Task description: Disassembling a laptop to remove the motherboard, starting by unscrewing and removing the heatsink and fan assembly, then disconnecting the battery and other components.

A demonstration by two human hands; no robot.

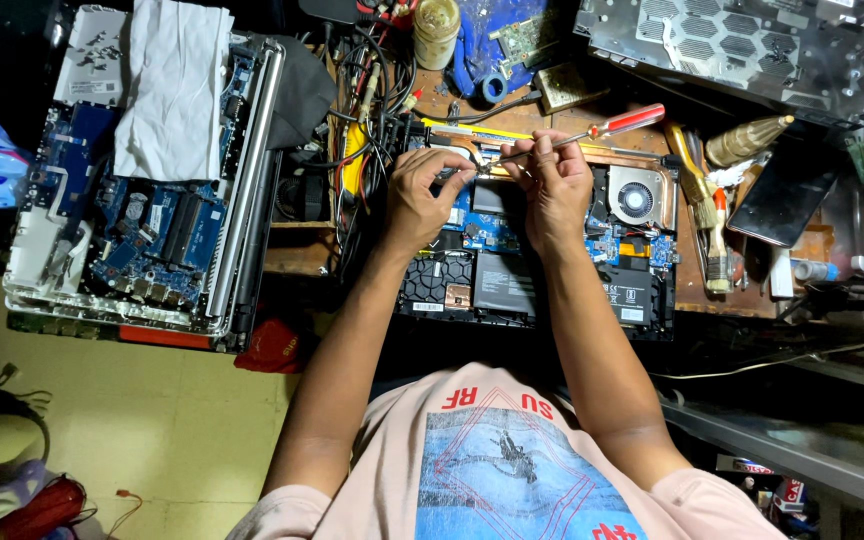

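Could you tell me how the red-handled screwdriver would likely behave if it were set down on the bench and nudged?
The screwdriver, held in the right hand, has a rounded red handle, so it would probably roll on a flat spot. Its thin metal shaft looks stiff, not bendy. It seems light for its length, and the cluttered workbench would likely stop it quickly.

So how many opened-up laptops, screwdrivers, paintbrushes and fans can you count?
Opened-up laptops: 2 (one under the hands, one on the left)
Screwdrivers: 1 (red handle, in the right hand)
Paintbrushes: 1
Fans: 1
Total: 5
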